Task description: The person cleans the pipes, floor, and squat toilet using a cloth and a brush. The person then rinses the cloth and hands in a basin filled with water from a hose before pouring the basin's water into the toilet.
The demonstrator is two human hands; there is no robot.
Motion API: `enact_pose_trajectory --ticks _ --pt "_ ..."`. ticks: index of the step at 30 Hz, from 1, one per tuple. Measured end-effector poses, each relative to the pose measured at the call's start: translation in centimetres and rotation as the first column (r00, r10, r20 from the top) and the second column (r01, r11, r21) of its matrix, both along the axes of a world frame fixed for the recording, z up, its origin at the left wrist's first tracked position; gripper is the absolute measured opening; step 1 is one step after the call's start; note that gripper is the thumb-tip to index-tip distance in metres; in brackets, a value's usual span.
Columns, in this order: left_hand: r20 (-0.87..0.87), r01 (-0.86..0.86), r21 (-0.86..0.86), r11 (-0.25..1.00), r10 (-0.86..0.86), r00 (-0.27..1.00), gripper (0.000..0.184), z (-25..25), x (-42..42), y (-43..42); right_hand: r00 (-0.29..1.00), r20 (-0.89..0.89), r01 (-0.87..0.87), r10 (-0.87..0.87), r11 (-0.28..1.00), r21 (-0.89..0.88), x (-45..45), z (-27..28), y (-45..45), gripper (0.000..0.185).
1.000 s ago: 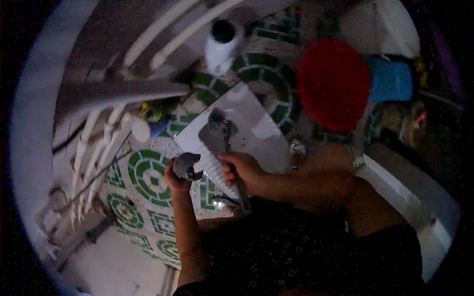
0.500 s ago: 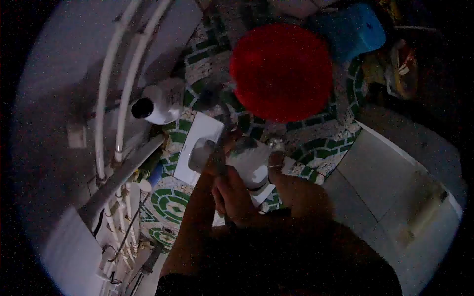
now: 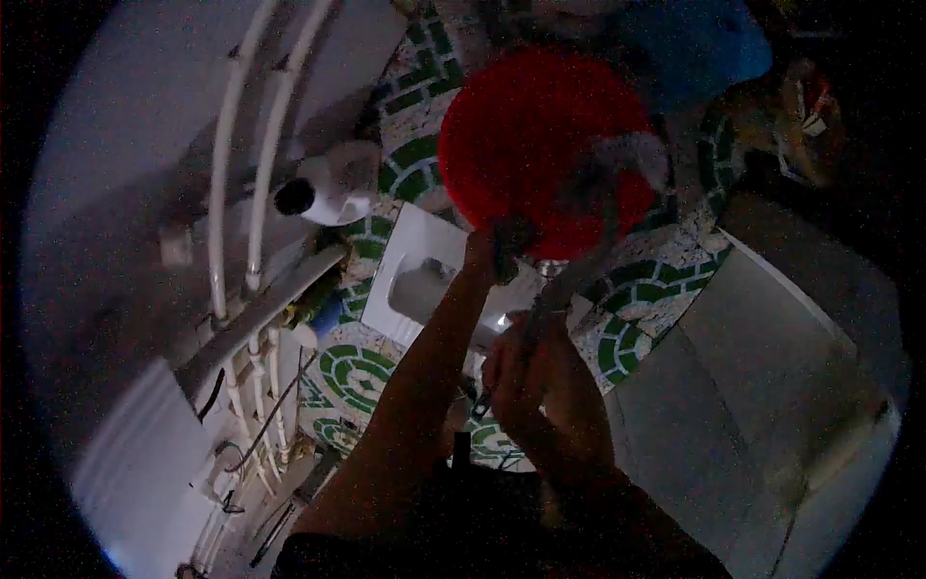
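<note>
In dim light my left hand (image 3: 482,256) reaches over the white squat-toilet-like basin (image 3: 381,314), closed around a dark object (image 3: 509,246) whose shape is unclear. Nearer my body, my right hand (image 3: 521,372) is closed on the handle of a long tool (image 3: 569,280). That tool points up and to the right, and its blurred greyish head (image 3: 632,159) appears over the right part of the round red basin (image 3: 531,135). My left forearm hides part of the white basin.
A white container with a dark round opening (image 3: 338,188) lies at the upper left, near white pipes (image 3: 224,183). A blue object (image 3: 699,53) is beyond the red basin. Green-patterned tiles (image 3: 357,376) cover the floor, with a pale ledge (image 3: 685,425) at right.
The tool's head has swung up and right over the red basin. My hands have separated, the left one moving forward with the dark object. The view has also turned since the earliest frame.
</note>
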State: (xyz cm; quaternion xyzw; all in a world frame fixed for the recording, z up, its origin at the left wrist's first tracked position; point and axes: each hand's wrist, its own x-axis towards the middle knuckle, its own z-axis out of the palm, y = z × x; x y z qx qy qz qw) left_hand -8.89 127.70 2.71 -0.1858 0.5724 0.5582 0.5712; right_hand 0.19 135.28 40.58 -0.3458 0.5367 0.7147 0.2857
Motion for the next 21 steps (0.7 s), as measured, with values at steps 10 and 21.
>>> enact_pose_trajectory --ticks 10,21 --pt "-0.388 0.512 -0.805 0.299 -0.919 -0.074 0.033 19.8 -5.8 -18.7 -0.061 0.476 -0.328 -0.877 -0.433 -0.84 8.2 0.0 -15.3 0.033" --pt "-0.231 0.43 -0.854 0.293 -0.954 0.19 0.055 24.6 -3.1 -29.2 0.298 0.948 -0.943 0.107 0.184 0.276 22.2 -2.1 -35.3 0.026"
